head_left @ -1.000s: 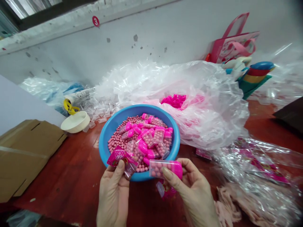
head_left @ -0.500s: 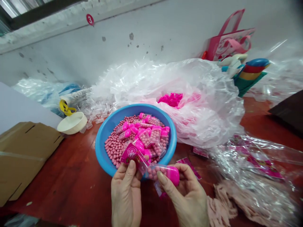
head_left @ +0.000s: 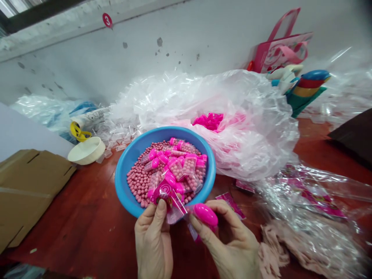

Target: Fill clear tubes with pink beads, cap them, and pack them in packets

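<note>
My left hand (head_left: 155, 236) pinches a pink-and-clear printed plastic sleeve (head_left: 173, 203) between thumb and fingers, over the near rim of the blue basin (head_left: 123, 197). My right hand (head_left: 229, 240) grips a small clear bottle with a glossy pink cap (head_left: 205, 214). The cap faces up toward me and the bottle's body is mostly hidden, its far end close to the sleeve. Whether bottle and sleeve touch, I cannot tell. Below the bottle, another bit of clear and pink film (head_left: 194, 232) shows by my right fingers. Pink beads (head_left: 139, 181) and several pink-capped bottles (head_left: 190, 164) fill the basin.
Behind the basin lies a big translucent bag (head_left: 247, 135) with pink caps (head_left: 209, 121). Printed sleeves (head_left: 229, 203), crumpled clear film (head_left: 314, 224) and a beige cloth (head_left: 271, 252) lie at right. A white tape roll (head_left: 87, 151) and cardboard (head_left: 31, 190) are at left.
My right hand has turned the bottle so its cap points up toward me. The sleeve in my left hand has tilted, showing more of its clear end.
</note>
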`<state>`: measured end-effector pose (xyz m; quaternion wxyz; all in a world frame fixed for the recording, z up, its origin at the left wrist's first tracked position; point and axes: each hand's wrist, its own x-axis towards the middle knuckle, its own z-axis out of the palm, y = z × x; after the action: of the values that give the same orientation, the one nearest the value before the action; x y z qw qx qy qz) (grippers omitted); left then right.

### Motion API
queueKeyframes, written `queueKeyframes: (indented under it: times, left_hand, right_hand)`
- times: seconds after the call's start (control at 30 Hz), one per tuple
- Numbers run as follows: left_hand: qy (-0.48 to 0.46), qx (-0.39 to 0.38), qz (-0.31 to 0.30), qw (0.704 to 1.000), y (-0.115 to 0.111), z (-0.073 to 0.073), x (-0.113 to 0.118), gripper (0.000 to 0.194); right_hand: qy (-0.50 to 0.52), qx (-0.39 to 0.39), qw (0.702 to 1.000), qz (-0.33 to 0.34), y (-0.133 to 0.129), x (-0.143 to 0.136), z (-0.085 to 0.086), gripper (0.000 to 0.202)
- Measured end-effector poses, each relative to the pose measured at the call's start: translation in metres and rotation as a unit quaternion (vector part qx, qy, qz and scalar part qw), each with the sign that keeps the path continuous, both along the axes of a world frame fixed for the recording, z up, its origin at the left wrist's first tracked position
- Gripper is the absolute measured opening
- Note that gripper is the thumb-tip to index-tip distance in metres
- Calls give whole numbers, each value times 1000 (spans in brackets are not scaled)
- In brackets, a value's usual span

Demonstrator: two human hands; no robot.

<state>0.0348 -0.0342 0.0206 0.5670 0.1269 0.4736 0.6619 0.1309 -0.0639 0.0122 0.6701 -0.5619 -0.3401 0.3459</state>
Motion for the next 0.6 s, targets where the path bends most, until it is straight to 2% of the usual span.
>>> queueKeyframes:
  times: [0.2,0.37,0.6]
  left_hand:
    - [22,3,45,999,2,0,-1,25]
    - [57,30,69,996,-2,-4,2,22]
    - [78,34,34,996,-9,-6,2,29]
  right_hand:
    - [213,-53,976,-2,-3,-9,10,21]
    - [151,-45,987,-29,-3,-11,8,22]
    - [222,-83,972,7,5,-12,2,26]
